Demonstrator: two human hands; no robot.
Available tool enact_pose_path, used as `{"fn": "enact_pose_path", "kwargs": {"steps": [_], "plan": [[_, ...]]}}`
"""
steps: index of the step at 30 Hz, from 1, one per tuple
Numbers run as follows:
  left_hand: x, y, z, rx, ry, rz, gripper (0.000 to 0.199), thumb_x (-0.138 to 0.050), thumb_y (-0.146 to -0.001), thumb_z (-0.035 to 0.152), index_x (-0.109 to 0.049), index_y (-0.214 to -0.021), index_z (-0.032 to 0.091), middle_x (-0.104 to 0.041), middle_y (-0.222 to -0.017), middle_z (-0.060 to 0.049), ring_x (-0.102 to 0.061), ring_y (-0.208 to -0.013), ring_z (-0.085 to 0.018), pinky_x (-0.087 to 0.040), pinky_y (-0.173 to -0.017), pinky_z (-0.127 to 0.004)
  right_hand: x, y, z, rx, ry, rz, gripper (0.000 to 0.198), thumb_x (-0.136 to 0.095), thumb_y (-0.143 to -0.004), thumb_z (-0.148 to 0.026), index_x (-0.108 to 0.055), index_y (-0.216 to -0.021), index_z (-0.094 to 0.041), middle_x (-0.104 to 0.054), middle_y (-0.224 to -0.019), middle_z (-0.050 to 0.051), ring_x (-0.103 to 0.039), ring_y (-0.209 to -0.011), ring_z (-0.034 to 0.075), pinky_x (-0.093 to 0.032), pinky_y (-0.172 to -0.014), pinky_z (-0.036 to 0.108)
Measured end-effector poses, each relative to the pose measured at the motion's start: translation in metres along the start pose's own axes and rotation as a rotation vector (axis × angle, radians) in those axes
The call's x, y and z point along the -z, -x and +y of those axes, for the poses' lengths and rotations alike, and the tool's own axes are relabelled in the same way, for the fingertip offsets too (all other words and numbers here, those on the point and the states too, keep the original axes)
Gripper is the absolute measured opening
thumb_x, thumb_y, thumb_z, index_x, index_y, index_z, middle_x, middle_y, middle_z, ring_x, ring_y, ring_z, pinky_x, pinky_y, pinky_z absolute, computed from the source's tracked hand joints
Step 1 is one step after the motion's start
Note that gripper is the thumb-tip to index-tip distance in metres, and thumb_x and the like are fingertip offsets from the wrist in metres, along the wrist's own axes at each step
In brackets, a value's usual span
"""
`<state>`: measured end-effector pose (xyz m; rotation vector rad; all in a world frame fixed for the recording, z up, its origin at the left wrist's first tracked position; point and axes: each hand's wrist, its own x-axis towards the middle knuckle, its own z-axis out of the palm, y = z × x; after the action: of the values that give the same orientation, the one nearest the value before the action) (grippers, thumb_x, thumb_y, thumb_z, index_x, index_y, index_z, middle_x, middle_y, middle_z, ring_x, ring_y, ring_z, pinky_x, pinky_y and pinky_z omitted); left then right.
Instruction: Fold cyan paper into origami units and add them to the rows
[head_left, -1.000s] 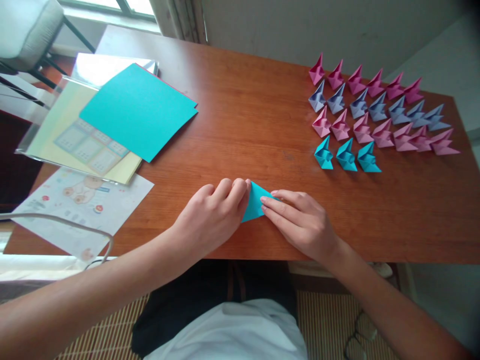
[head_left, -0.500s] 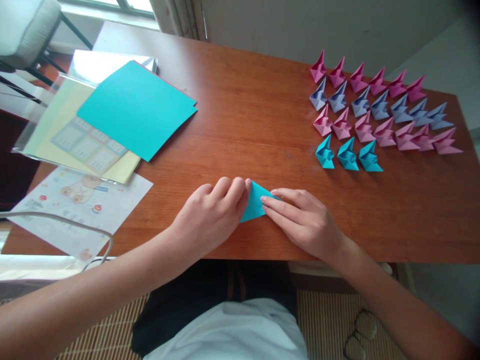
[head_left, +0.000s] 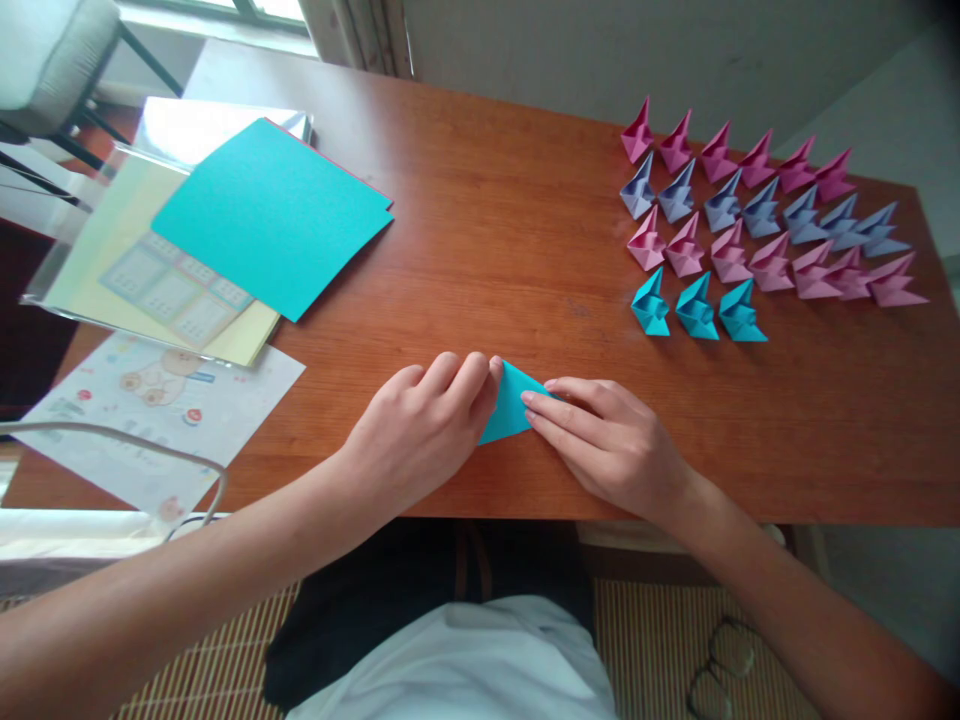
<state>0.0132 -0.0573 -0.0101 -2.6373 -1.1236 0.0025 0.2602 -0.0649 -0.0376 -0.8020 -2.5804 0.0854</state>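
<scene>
A small folded turquoise origami paper (head_left: pixel 513 402) lies on the table near its front edge, between my two hands. My left hand (head_left: pixel 435 410) is closed with curled fingers at the paper's left side, covering that end. My right hand (head_left: pixel 607 430) has its fingers together on the paper's right corner, fingertips resting on top and its thumb largely hidden. Part of the paper's fold is out of sight under my fingers.
Rows of folded paper figures stand at the right: magenta (head_left: pixel 718 155), lavender (head_left: pixel 723 203), pink (head_left: pixel 729 252) and three turquoise (head_left: pixel 697 306). Turquoise sheets (head_left: pixel 274 215) lie on a clear packet (head_left: pixel 82 240) at the left. A printed sheet (head_left: pixel 150 430) and a cable (head_left: pixel 150 438) are nearer.
Both hands keep their hold on the paper with barely any movement. The camera view has shifted very slightly.
</scene>
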Motion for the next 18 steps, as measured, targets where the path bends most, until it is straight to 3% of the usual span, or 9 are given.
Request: {"fn": "enact_pose_path", "kwargs": {"steps": [6, 14, 18], "plan": [[0.006, 0.003, 0.002, -0.103, 0.13, 0.084, 0.03, -0.047, -0.101, 0.011, -0.071, -0.119, 0.014, -0.07, -0.127, -0.009, -0.064, -0.093, -0.019, -0.051, -0.068, -0.034, 0.0, -0.001, -0.001, -0.013, -0.023, 0.012, 0.031, -0.065, -0.092, -0.008, -0.073, -0.121, -0.018, -0.074, -0.127, 0.007, -0.067, -0.118, 0.029, -0.06, -0.091, 0.046], [-0.004, 0.009, 0.008, -0.113, 0.22, 0.165, 0.031, -0.046, -0.103, 0.012, -0.072, -0.12, 0.01, -0.072, -0.13, -0.008, -0.063, -0.113, -0.023, -0.052, -0.087, -0.033, -0.001, 0.0, 0.0, -0.029, -0.055, 0.01, 0.029, -0.064, -0.093, -0.008, -0.073, -0.119, -0.017, -0.074, -0.129, 0.007, -0.067, -0.119, 0.028, -0.06, -0.092, 0.044], [-0.004, 0.009, 0.009, -0.102, 0.252, 0.135, 0.032, -0.044, -0.103, 0.013, -0.072, -0.119, 0.011, -0.07, -0.134, -0.009, -0.064, -0.112, -0.023, -0.051, -0.086, -0.034, 0.0, -0.001, 0.003, -0.014, -0.087, 0.007, 0.03, -0.063, -0.094, -0.008, -0.073, -0.12, -0.017, -0.074, -0.129, 0.008, -0.066, -0.122, 0.028, -0.06, -0.093, 0.044]]}}
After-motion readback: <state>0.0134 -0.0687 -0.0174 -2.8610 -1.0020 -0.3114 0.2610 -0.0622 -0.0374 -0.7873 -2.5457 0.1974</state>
